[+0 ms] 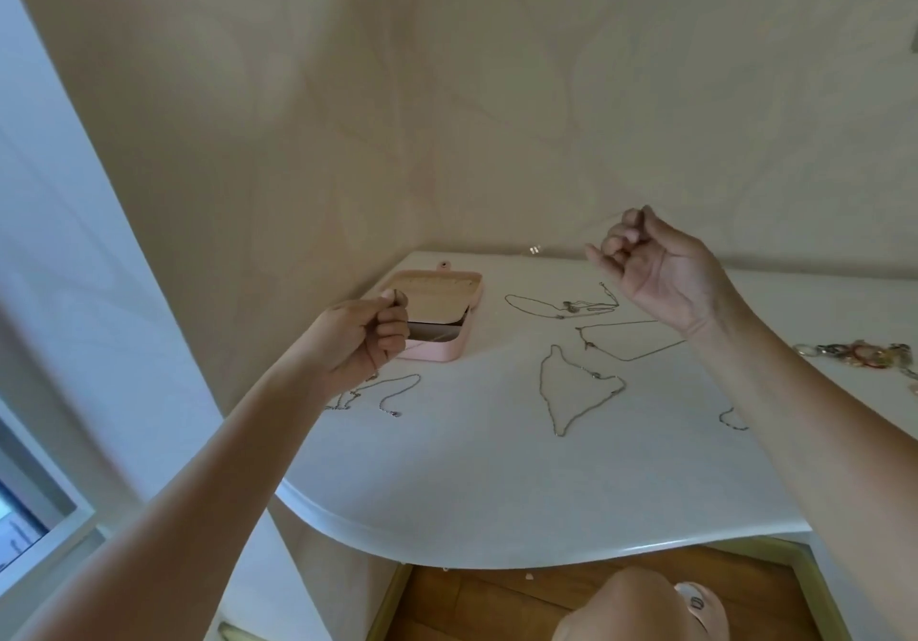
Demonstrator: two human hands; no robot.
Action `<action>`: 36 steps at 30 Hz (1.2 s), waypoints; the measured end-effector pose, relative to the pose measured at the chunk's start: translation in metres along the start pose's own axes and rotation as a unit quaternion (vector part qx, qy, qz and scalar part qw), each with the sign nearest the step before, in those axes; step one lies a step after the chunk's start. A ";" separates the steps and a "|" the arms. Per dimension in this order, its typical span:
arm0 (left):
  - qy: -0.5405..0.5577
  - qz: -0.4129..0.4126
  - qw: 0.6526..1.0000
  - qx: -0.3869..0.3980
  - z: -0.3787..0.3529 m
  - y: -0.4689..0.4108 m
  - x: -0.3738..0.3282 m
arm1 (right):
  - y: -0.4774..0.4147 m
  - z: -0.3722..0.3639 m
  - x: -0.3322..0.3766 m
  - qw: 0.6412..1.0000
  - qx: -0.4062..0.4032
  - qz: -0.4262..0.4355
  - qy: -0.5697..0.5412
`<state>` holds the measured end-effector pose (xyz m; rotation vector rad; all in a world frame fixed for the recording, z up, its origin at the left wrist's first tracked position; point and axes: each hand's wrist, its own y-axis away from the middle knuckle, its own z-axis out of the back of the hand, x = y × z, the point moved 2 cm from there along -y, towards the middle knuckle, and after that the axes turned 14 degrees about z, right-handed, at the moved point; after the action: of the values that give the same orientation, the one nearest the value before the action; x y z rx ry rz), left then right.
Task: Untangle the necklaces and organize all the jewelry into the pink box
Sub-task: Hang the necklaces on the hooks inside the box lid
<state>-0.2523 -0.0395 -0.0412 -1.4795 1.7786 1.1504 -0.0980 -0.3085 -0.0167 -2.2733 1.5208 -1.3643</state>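
Silver chain, pinched at its ends by left hand and right hand, should probably be lowered straight into the pink box.

Thin metal necklaces lie on a smooth, glossy white tabletop above a wooden floor.

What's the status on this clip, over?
Left hand and right hand up, both pinching a thin chain. Pink box open. Other necklaces spread on table. Nothing blocks the box.
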 end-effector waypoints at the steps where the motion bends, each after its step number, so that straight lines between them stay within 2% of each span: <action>1: -0.006 0.002 1.000 -0.001 0.000 -0.002 0.001 | -0.002 -0.003 0.001 1.000 -0.004 0.012 -0.022; 4: -0.034 -0.001 0.999 0.000 -0.003 -0.011 0.005 | -0.011 -0.020 0.005 1.000 -0.010 0.017 -0.012; 6: -0.079 -0.020 0.997 -0.008 -0.005 -0.016 0.006 | -0.021 -0.036 0.012 0.992 0.005 0.028 0.125; 9: -0.163 -0.026 0.985 -0.045 -0.008 -0.027 0.001 | -0.043 -0.064 0.028 0.939 0.055 0.058 0.334; 11: -0.252 -0.040 0.962 -0.097 -0.010 -0.039 -0.012 | -0.061 -0.081 0.036 0.890 0.091 0.043 0.446; 13: -0.338 -0.065 0.921 -0.182 -0.008 -0.057 -0.031 | -0.076 -0.094 0.041 0.830 0.133 0.000 0.542; 14: -0.393 -0.083 0.884 -0.241 -0.004 -0.067 -0.041 | -0.083 -0.097 0.042 0.804 0.146 -0.022 0.576; 15: -0.460 -0.096 0.832 -0.296 0.002 -0.076 -0.051 | -0.090 -0.097 0.043 0.784 0.151 -0.039 0.602; 17: -0.560 -0.071 0.742 -0.362 0.016 -0.093 -0.060 | -0.104 -0.095 0.044 0.752 0.143 -0.073 0.639; 20: -0.622 0.009 0.683 -0.383 0.033 -0.110 -0.053 | -0.119 -0.084 0.045 0.711 0.114 -0.117 0.684; 22: -0.650 0.027 0.655 -0.384 0.043 -0.117 -0.045 | -0.124 -0.077 0.046 0.691 0.097 -0.133 0.704; 26: -0.653 0.055 0.663 -0.363 0.057 -0.125 -0.040 | -0.129 -0.069 0.049 0.676 0.080 -0.139 0.719; 31: -0.716 0.050 0.620 -0.317 0.041 -0.134 -0.037 | -0.135 -0.073 0.057 0.668 0.075 -0.093 0.735; 33: -0.713 0.040 0.630 -0.306 0.033 -0.140 -0.029 | -0.137 -0.078 0.059 0.666 0.076 -0.065 0.739; 36: -0.677 0.034 0.673 -0.296 0.028 -0.147 -0.018 | -0.143 -0.083 0.060 0.667 0.088 -0.036 0.739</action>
<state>-0.1089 -0.0105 -0.0782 -0.3443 0.3718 2.1354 -0.0501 -0.2522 0.1429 -0.7029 1.1583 -3.4737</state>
